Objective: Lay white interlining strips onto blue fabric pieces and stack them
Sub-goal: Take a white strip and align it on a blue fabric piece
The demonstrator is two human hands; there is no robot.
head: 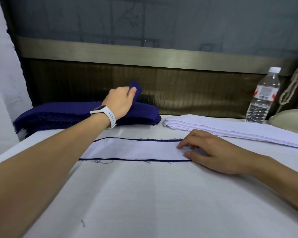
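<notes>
A pile of dark blue fabric pieces (pixel 58 115) lies at the back left of the table. My left hand (pixel 119 102), with a white watch on the wrist, pinches the end of the top blue piece (pixel 136 88) and lifts it off the pile. In the middle lies a white interlining strip (pixel 134 150) on a blue piece whose edges (pixel 127 159) show along both long sides. My right hand (pixel 212 152) rests on the strip's right end, fingers relaxed and pressing down. A stack of white interlining strips (pixel 230 129) sits at the back right.
The table (pixel 153 203) is covered in white cloth. A clear water bottle (pixel 263 95) stands at the back right beside a beige object (pixel 289 117) with a hanging cord. A dark wall panel runs right behind the table. A white wall is at the left.
</notes>
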